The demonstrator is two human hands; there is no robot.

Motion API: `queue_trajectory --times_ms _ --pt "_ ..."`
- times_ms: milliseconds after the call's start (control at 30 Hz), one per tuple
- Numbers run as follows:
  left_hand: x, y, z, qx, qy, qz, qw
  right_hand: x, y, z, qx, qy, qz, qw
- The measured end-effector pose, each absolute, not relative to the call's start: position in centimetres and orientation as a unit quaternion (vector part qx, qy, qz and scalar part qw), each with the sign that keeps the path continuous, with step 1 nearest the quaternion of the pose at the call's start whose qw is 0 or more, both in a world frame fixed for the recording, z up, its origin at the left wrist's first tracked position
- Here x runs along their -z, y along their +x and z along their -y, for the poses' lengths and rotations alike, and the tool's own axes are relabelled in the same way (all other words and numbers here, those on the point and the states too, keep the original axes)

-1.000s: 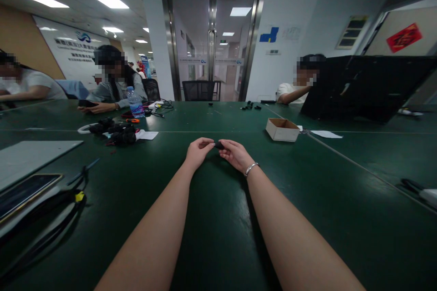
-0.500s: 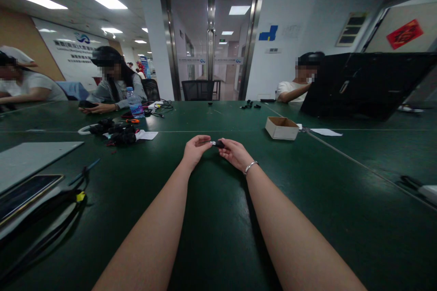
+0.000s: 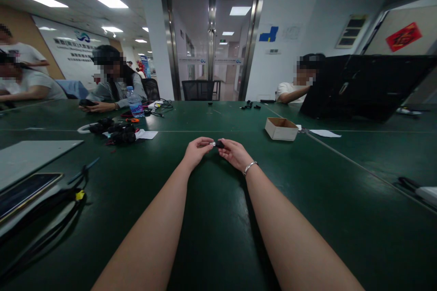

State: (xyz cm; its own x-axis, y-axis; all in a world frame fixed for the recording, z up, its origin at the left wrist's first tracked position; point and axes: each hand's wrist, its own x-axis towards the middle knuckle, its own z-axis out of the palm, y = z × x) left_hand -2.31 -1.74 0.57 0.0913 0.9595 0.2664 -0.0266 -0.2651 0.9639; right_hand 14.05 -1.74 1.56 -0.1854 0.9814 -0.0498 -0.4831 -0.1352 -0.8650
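Observation:
Between my two hands, over the middle of the dark green table (image 3: 218, 218), is a small black piece with a shiny metal end (image 3: 219, 144), similar in look to a USB stick. My right hand (image 3: 235, 152), a silver bracelet at its wrist, pinches the black body between thumb and fingers. The metal end points left, into the fingertips of my left hand (image 3: 198, 151), whose thumb and fingers are closed around it. Fingertips cover part of the piece, so its exact kind is unclear.
An open cardboard box (image 3: 282, 129) stands to the right, beyond my hands. Left lie black devices (image 3: 119, 132), a water bottle (image 3: 135, 104), a phone (image 3: 27, 194) and black cables (image 3: 64, 209). A large black case (image 3: 368, 86) stands far right. Other people sit across the table.
My hands hold nearly the same pose, the left one a touch further right. At the far left, a standing person in white has straightened up.

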Motion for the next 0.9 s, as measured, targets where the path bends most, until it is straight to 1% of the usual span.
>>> queue_trajectory --times_ms 67,233,400,633,833,900 --pt "-0.66 -2.36 1.84 -0.545 0.587 -0.396 0.449 -1.58 14.08 1.76 -0.675 -0.335 0.372 0.541" --pt "-0.67 -2.08 1.63 -0.552 0.547 -0.408 0.479 -1.68 14.1 1.85 -0.676 -0.336 0.373 0.539" --pt "-0.42 -1.88 1.3 -0.517 0.558 -0.464 0.454 -1.57 14.06 1.78 -0.677 -0.335 0.376 0.537" --pt "-0.73 -2.13 1.88 -0.54 0.597 -0.4 0.439 -1.67 14.09 1.85 -0.676 -0.339 0.373 0.537" --pt "-0.61 -1.78 1.52 -0.518 0.545 -0.465 0.467 -1.52 14.03 1.77 -0.674 -0.338 0.38 0.536" --pt "-0.59 -1.78 1.59 -0.517 0.564 -0.453 0.458 -1.5 14.06 1.77 -0.674 -0.336 0.381 0.536"
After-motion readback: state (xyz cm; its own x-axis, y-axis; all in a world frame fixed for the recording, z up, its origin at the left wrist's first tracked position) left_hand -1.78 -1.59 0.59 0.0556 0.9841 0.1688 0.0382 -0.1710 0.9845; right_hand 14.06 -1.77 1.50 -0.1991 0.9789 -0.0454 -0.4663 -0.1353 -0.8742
